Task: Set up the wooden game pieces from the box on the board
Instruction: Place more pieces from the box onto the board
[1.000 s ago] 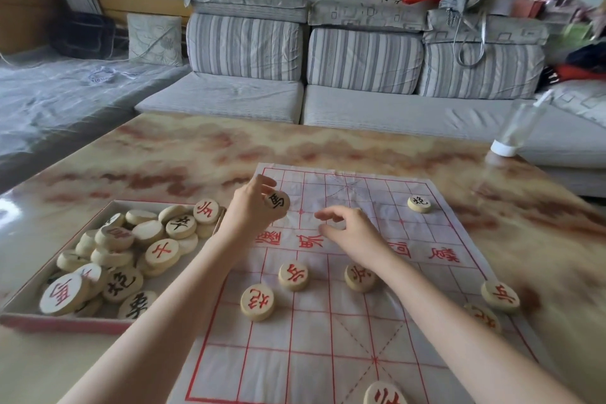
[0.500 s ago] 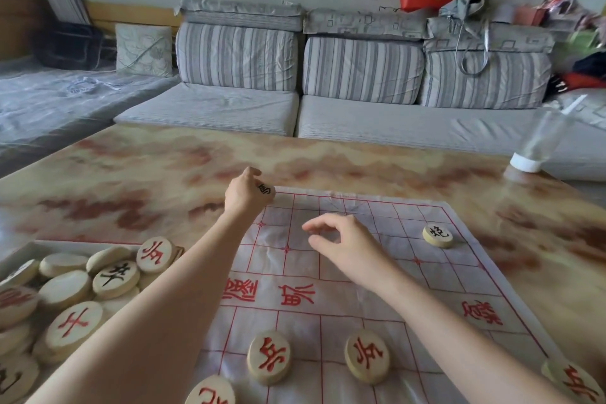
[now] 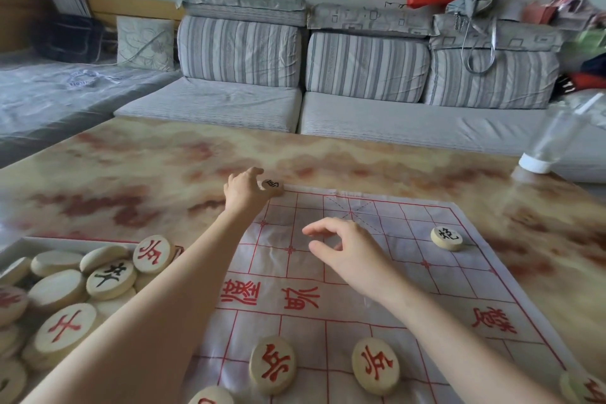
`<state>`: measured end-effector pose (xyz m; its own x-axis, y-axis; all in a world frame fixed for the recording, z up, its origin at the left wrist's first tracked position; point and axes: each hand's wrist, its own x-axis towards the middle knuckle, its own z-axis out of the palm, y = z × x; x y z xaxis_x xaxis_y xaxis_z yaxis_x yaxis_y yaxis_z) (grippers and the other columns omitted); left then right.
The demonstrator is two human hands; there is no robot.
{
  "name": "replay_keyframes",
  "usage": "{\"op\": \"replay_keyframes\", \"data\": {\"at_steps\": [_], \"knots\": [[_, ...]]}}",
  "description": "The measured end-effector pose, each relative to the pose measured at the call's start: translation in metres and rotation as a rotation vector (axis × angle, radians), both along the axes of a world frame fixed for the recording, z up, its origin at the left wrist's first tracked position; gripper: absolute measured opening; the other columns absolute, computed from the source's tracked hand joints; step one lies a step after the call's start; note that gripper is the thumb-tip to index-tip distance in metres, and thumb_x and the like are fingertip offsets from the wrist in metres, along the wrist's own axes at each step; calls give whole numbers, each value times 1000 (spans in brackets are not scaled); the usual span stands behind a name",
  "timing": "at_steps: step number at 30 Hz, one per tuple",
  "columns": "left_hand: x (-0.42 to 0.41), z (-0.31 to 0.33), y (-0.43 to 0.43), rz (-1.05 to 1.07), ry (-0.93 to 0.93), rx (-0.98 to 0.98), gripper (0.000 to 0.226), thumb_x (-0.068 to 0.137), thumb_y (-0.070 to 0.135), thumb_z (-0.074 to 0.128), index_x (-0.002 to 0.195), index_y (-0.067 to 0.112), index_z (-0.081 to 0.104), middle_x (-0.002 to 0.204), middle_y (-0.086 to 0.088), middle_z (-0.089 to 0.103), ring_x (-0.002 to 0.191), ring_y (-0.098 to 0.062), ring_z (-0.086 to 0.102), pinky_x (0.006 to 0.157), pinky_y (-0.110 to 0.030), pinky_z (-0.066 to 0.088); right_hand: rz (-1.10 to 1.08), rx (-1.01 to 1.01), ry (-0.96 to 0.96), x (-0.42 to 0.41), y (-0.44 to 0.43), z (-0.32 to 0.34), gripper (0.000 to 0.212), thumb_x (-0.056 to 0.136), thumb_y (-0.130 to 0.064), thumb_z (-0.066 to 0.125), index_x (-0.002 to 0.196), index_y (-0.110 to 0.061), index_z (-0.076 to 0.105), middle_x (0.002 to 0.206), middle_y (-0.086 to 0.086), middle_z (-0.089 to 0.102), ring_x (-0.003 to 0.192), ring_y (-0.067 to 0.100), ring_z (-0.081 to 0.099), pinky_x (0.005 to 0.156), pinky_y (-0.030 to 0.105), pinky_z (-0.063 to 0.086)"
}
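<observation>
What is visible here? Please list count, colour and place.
table: one, beige and red-brown, foreground.
board: one, white with red lines, on table.
box: one, pale, left, full of pieces.
lone piece: one, pale wood, black mark, board's right.
red-marked pieces: two in full, pale wood, board's near side.
sofa: one, grey striped, behind table.
bottle: one, clear, table's far right.
left hand: grips a black-marked piece, board's far-left corner.
right hand: open, above board.
</observation>
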<state>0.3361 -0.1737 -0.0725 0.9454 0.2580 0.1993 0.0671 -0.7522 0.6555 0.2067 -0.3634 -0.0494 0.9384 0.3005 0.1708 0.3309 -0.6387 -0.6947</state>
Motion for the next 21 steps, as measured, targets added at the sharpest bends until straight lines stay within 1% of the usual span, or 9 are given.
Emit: {"op": "replay_keyframes", "data": {"at_steps": [2,5,6,10,13,15,17,19,21], "knots": [[-7,2,7,-18,-15,-20,51,76,41,68,120,16,57,122,-5,62,119,-27,47,100,-36,34,-1,13,10,-3,3,4,23,90,-24,54,111,-28,63,103,-18,58,60,-5,45,66,7,36],[-23,9,18,-65,-47,-70,37,77,22,68,113,15,61,114,-6,67,109,-26,57,98,-39,42,11,49,28,-8,9,10,22,90,-21,54,111,-23,64,89,-20,55,58,-22,45,61,-1,34],[-30,14,23,-72,-61,-76,34,77,18,68,110,15,63,111,-5,68,107,-25,59,97,-39,43,20,54,34,-11,13,13,22,90,-21,54,111,-23,64,88,-21,55,59,-22,46,60,-1,34],[-66,36,44,-108,-104,-75,27,78,6,62,104,13,68,107,-4,70,102,-22,62,92,-29,46,38,69,58,-23,32,18,22,90,-24,57,111,-23,64,102,-14,63,81,-11,51,69,1,37],[-99,53,62,-146,-100,-51,26,80,4,61,104,10,68,105,-5,70,98,-19,63,83,-19,41,67,87,108,-34,49,21,25,89,-22,58,114,-23,63,105,-13,63,80,-9,51,72,5,38],[-124,61,75,-168,-97,-34,23,80,6,63,102,9,69,101,-5,71,94,-18,64,81,-18,40,97,92,140,-44,61,24,27,89,-21,58,116,-22,62,104,-13,61,81,-7,51,74,8,38],[-146,64,90,-166,-87,-9,20,80,8,64,100,10,70,97,-5,71,92,-18,65,81,-20,43,114,84,159,-52,73,26,29,89,-20,57,117,-22,61,102,-14,59,87,-1,52,77,12,39],[-164,64,107,-150,-47,32,22,79,5,64,99,10,70,95,-6,71,92,-19,66,80,-20,43,126,70,160,-60,86,28,30,89,-19,56,119,-22,60,102,-15,56,93,3,51,82,16,38],[-176,65,122,-133,-18,81,24,77,4,65,99,9,70,97,-8,71,94,-21,66,81,-22,44,143,61,160,-68,100,29,34,90,-18,54,123,-23,57,107,-13,55,100,5,50,85,18,40]]}}
